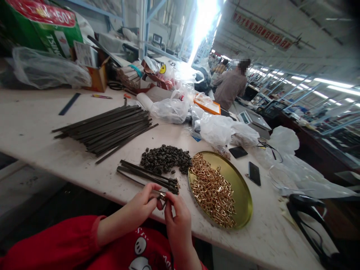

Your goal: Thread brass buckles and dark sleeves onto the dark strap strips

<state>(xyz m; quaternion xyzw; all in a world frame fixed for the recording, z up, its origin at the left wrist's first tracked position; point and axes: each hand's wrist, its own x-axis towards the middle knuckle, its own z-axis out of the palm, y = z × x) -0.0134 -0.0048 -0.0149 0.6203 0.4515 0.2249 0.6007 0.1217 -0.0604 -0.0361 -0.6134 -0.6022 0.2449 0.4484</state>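
At the table's front edge, my left hand [144, 202] is closed in a pinch on a thin dark strap. My right hand [177, 215] pinches the same strap's end beside a small gold buckle [162, 196] between the fingertips; the fingers partly hide both. Just beyond lies a small bunch of dark straps [149, 176] with gold buckles at their right ends. Behind it sits a heap of small black loops [165, 159]. To the right, a round gold tray [244, 202] carries many loose gold buckles [212, 191].
A large pile of dark strips [109, 127] lies at the left, with a blue ruler [69, 104] and a pen [102, 96] behind. Plastic bags [215, 129] crowd the back. A phone [254, 173] and a black stand [308, 225] are at the right. Another person [230, 86] is farther off.
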